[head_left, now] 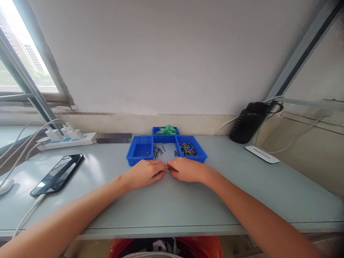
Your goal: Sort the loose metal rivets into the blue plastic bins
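My left hand [147, 173] and my right hand [187, 170] meet just in front of the blue bins, fingertips almost touching. Both hands are closed in a pinch around a small metal piece [167, 170], mostly hidden by the fingers. Many dark metal pins [188, 149] fill the right blue bin [202, 153]. A few similar pins lie in the left blue bin [142, 144]. Between these two bins, several loose metal pins [158, 150] lie on a light surface. Green plastic [168, 130] sits in the rear blue bin [164, 137].
On the left of the grey table [161, 211] are a phone [57, 174] with a cable and a power strip [68, 141] with chargers. A black bottle [248, 122] and a flat white device [261, 154] stand at the right. Behind is a wall [166, 61].
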`<control>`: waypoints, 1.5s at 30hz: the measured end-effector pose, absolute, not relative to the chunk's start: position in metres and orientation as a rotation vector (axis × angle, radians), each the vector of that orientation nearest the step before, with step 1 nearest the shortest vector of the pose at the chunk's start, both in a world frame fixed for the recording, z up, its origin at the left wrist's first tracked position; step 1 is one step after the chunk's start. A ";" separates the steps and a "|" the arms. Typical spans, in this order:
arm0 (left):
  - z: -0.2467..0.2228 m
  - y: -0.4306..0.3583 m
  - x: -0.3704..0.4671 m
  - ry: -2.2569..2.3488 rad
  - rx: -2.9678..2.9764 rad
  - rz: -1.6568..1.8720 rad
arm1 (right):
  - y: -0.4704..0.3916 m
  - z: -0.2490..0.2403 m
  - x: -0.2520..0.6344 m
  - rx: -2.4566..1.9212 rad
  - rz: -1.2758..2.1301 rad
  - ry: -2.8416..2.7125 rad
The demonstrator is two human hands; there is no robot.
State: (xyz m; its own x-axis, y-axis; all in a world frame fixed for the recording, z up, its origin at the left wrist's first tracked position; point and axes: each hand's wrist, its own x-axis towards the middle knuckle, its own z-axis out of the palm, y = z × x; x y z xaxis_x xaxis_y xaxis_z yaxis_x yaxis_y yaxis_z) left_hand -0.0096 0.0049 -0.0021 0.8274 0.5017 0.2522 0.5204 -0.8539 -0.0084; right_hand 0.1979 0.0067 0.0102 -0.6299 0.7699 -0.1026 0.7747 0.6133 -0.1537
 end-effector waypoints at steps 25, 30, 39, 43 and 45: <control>-0.007 0.008 -0.009 -1.024 -2.771 -0.232 | -0.002 0.025 0.197 1.411 -0.292 2.875; -0.006 0.006 -0.009 -1.038 -2.748 -0.255 | 0.002 0.020 0.200 1.419 -0.251 2.840; -0.008 0.010 -0.010 -0.944 -2.803 -0.210 | -0.009 0.033 0.194 1.394 -0.297 3.015; -0.008 0.009 -0.009 -0.929 -2.813 -0.198 | -0.008 0.031 0.193 1.381 -0.242 3.032; -0.008 0.008 -0.009 -0.933 -2.808 -0.193 | -0.007 0.029 0.194 1.389 -0.217 3.021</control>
State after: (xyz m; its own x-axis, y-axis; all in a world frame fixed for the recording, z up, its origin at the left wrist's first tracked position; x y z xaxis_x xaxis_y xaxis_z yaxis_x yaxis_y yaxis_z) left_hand -0.0089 0.0082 -0.0079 0.7952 0.5798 0.1774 0.6026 -0.7882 -0.1252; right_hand 0.1936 -0.0068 0.0290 -0.6373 0.7615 0.1181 0.7368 0.6470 -0.1960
